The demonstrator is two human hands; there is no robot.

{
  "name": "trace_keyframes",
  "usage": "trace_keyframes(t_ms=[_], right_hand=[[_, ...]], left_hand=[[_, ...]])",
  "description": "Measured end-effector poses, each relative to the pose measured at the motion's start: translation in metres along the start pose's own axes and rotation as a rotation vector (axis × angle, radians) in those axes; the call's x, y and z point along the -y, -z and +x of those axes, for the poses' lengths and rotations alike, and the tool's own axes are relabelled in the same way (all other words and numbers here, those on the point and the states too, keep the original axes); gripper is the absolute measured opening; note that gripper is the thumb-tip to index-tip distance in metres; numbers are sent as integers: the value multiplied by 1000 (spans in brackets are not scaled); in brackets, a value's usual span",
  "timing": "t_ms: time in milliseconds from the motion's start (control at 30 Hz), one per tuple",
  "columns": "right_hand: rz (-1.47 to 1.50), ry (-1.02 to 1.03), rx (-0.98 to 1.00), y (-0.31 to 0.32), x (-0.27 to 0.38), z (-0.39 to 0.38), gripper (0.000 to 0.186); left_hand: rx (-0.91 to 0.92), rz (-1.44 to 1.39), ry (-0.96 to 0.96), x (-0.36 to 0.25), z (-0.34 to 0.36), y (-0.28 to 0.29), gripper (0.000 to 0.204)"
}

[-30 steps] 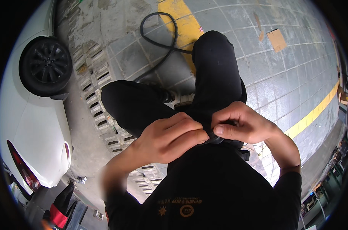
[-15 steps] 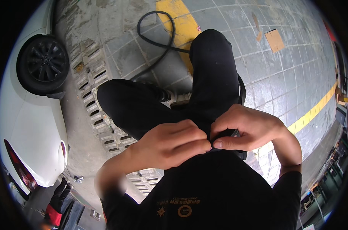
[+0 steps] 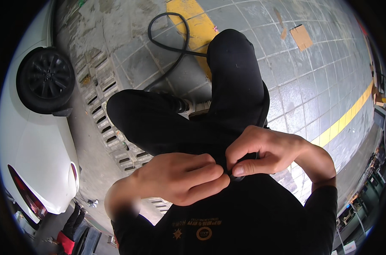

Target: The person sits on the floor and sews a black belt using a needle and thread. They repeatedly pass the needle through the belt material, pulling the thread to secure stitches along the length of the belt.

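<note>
I sit with my knees apart, both hands meeting in front of my black shirt. Closed fingers of my left hand pinch a dark piece that is mostly hidden; it looks like part of the long black rubber strip. Touching it from the other side, my right hand holds the same piece between thumb and curled forefinger. The strip loops on the floor beyond my knees, passes behind my leg, and a dark length shows beside my right thigh.
A white car with a black wheel stands at the left. A slotted drain grate runs beside it. Cardboard lies on the tiled floor at the far right. Behind the car, a person's dark-trousered legs show at lower left.
Both hands have moved slightly down toward my shirt, still pinching together. My view has shifted a little; the floor strip keeps its loop.
</note>
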State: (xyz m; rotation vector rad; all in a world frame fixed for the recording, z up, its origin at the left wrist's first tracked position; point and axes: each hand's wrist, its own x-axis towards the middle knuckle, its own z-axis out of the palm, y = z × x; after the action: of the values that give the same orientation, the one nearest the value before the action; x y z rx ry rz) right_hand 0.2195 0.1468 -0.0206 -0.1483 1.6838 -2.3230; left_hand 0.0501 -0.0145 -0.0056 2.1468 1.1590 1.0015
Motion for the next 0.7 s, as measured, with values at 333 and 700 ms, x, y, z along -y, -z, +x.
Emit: trace_keyframes(t_ms=[333, 700], right_hand=[[171, 47, -80, -10, -7, 2, 21], [427, -6, -66, -16, -30, -3, 31]], left_hand=[[-168, 104, -35, 3, -8, -9, 13], [-243, -105, 51, 8, -7, -15, 19]])
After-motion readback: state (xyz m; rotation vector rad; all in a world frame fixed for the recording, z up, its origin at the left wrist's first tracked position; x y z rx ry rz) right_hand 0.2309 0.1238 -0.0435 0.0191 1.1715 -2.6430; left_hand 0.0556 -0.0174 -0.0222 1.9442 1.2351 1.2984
